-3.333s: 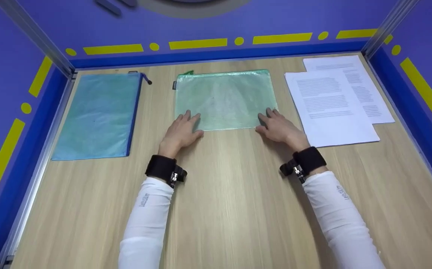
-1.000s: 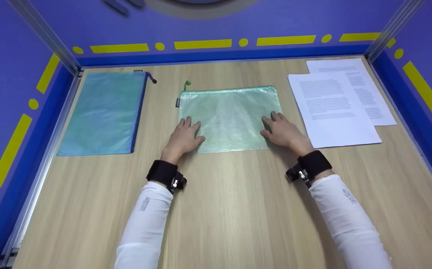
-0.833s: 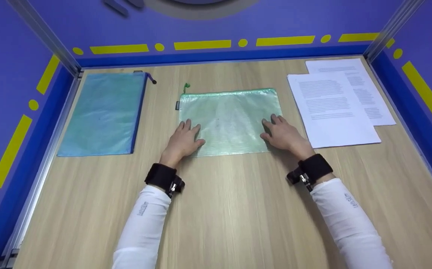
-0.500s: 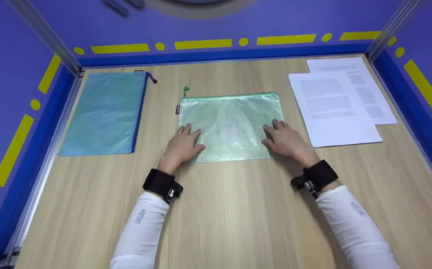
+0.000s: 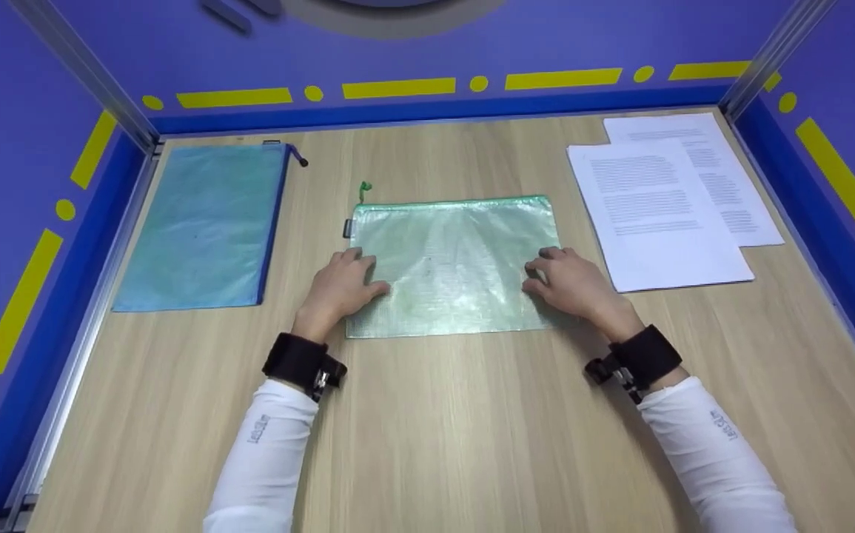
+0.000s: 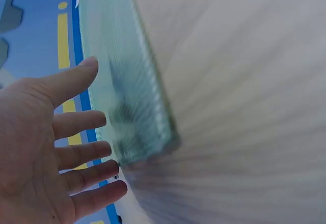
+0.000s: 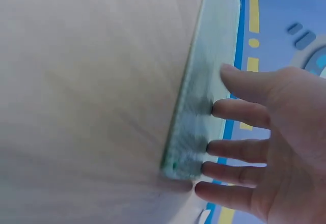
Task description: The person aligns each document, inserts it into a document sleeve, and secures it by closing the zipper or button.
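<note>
A translucent green zipper pouch (image 5: 449,266) lies flat in the middle of the table, its zipper edge at the back and a green pull at its back left corner. My left hand (image 5: 340,285) is over the pouch's left edge, fingers spread and fairly straight in the left wrist view, where the pouch corner (image 6: 145,127) shows past the fingertips. My right hand (image 5: 574,283) is at the right edge with fingers loosely extended; in the right wrist view its fingertips are at or just above the pouch (image 7: 196,127). Neither hand grips anything.
A blue zipper pouch (image 5: 201,226) lies at the left of the wooden table (image 5: 442,429). At the right are a stack of printed sheets (image 5: 649,244) and another printed sheet (image 5: 731,178) partly beneath it. Blue-purple panels (image 5: 427,44) wall the back and sides.
The green pouch has slid toward the near side along with both hands. In the last half second my left hand has also shifted left, uncovering the pouch's near left corner.
</note>
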{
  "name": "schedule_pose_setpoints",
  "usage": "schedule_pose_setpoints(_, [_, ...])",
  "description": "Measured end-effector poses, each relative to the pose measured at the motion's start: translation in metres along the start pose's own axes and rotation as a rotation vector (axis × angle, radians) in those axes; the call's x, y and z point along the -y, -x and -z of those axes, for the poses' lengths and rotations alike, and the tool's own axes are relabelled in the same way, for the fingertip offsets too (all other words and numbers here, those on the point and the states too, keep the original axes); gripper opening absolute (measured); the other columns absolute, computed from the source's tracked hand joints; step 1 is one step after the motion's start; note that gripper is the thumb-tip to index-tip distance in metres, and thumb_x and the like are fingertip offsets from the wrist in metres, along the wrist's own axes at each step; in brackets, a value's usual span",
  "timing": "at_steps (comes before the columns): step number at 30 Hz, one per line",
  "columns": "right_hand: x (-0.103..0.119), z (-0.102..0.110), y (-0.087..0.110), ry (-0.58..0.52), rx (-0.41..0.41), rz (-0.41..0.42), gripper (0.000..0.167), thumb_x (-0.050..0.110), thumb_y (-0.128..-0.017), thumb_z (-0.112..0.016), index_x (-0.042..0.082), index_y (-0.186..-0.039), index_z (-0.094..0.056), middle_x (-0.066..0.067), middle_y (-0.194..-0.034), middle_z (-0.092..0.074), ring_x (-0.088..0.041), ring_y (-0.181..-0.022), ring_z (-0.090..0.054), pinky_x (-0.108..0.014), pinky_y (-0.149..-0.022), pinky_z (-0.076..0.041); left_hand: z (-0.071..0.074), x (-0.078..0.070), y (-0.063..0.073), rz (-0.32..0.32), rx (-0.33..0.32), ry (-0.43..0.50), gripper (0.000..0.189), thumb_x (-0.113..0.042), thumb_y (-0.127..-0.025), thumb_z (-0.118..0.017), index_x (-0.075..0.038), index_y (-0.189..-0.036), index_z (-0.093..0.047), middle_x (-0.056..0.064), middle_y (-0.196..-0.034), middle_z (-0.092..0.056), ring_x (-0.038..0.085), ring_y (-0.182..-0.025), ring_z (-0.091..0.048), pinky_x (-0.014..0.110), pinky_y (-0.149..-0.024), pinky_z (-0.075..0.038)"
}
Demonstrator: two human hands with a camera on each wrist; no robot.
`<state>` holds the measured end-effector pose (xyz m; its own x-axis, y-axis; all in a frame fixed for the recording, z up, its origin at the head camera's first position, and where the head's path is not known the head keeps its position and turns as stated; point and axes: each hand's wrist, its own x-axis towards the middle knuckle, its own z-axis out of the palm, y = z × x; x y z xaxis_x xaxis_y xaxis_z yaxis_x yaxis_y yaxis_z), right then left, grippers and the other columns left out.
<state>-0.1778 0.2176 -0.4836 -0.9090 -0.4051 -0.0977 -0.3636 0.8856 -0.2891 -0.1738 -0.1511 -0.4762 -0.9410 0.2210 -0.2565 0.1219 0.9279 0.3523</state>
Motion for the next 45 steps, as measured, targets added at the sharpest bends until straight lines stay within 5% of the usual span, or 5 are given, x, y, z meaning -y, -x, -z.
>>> schedule_pose_setpoints(9, [-0.026,0.008,-0.022,-0.278,-0.196,-0.147,0.046,0.024,-0.1,-0.057,-0.002,-0.138,-0.054,-0.031,-0.138,-0.055,-0.046,-0.13,-0.051,-0.058,-0.11,-0.04,0.001,0.01,-0.014,0.036,-0.011,0.03,0.074,-0.049,-0.095,-0.059,0.0,-0.149,-0.041,0.027,-0.16,-0.027,0.042,-0.148,-0.03,0.053,-0.119,-0.033])
schedule_pose_setpoints(24, [-0.028,0.013,-0.058,-0.644,-0.052,-0.388,0.067,0.038,-0.104,-0.045,0.009,-0.159,-0.019,-0.024,-0.163,-0.021,-0.039,-0.153,-0.02,-0.052,-0.124,-0.022,-0.003,0.004,-0.019,0.065,-0.008,-0.015,0.08,-0.05,-0.093,-0.062,-0.001,-0.151,-0.038,0.024,-0.162,-0.025,0.037,-0.151,-0.026,0.051,-0.12,-0.032])
schedule_pose_setpoints(32, [-0.036,0.02,-0.064,-1.011,-0.134,-0.485,0.062,0.031,-0.105,-0.044,0.011,-0.159,-0.02,-0.023,-0.158,-0.033,-0.035,-0.147,-0.036,-0.046,-0.121,-0.031,-0.002,0.004,-0.018,0.066,-0.003,-0.018,0.079,-0.05,-0.093,-0.061,0.0,-0.151,-0.038,0.025,-0.162,-0.025,0.038,-0.152,-0.024,0.051,-0.12,-0.031])
schedule_pose_setpoints(38, [-0.042,0.019,-0.068,-1.313,-0.061,-0.589,0.071,0.029,-0.103,-0.047,0.012,-0.161,-0.009,-0.016,-0.164,-0.024,-0.027,-0.149,-0.032,-0.039,-0.123,-0.028,-0.003,0.005,-0.017,0.07,0.004,-0.019,0.079,-0.051,-0.094,-0.061,-0.001,-0.151,-0.038,0.024,-0.162,-0.024,0.038,-0.152,-0.024,0.051,-0.12,-0.031])
schedule_pose_setpoints(45, [-0.043,0.019,-0.075,-1.227,0.015,-0.562,0.059,0.017,-0.102,-0.051,-0.005,-0.152,-0.029,-0.021,-0.148,-0.046,-0.022,-0.126,-0.055,-0.03,-0.106,-0.047,-0.004,0.004,-0.019,0.08,0.003,-0.005,0.079,-0.05,-0.093,-0.062,-0.001,-0.151,-0.038,0.024,-0.162,-0.025,0.037,-0.152,-0.025,0.05,-0.12,-0.032])
